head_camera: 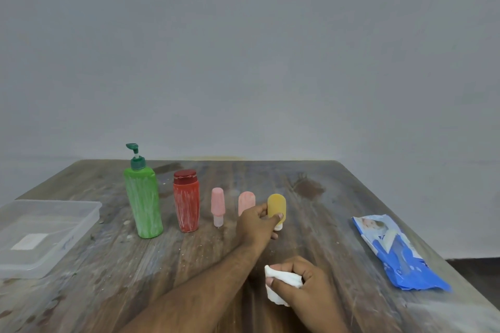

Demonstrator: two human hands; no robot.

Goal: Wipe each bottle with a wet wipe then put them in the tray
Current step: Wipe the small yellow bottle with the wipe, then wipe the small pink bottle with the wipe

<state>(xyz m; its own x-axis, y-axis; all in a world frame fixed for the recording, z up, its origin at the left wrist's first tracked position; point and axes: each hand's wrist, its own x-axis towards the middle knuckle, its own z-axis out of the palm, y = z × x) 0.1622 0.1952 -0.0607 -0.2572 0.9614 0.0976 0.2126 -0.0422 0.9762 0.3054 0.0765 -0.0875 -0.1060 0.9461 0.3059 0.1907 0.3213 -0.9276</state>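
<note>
Several bottles stand in a row across the wooden table (189, 259): a green pump bottle (143, 205), a red bottle (186, 204), a slim pink bottle (217, 205), a second pink bottle (245, 201) and a small yellow bottle (277, 205). My left hand (257, 226) grips the yellow bottle between thumb and fingers and partly hides the second pink bottle. Nearer to me, my right hand (303, 282) holds a crumpled white wet wipe (281, 281). The clear plastic tray (89, 220) sits at the left edge with no bottle in it.
A blue wet-wipe pack (397, 254) lies at the right side of the table. The green and red bottles carry whitish streaks. Crumbs and stains mark the tabletop. A grey wall with two paper sheets stands behind the table.
</note>
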